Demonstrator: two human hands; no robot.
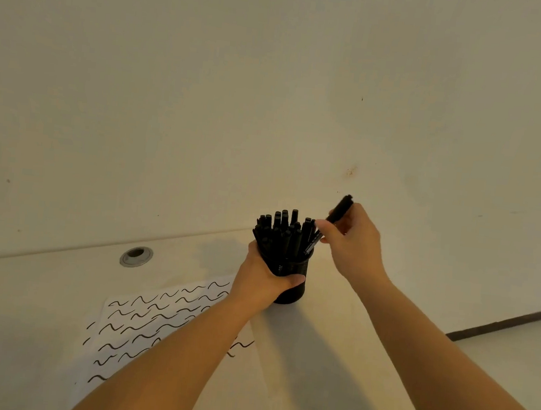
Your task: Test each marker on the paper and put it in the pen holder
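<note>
Right hand (350, 237) is pinching a marker (334, 219), angling it toward the crowded pen holder (291, 286). Left hand (262, 276) is gripping the holder, likely steadying it.

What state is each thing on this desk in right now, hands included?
Pen holder: upright on the desk, packed with black markers.
Marker: tilted, lower end at the holder's rim, not fully in.
Paper: flat, covered in wavy test strokes.
Left hand: grips the holder.
Right hand: holds the marker.
Desk grommet: open hole.
</note>
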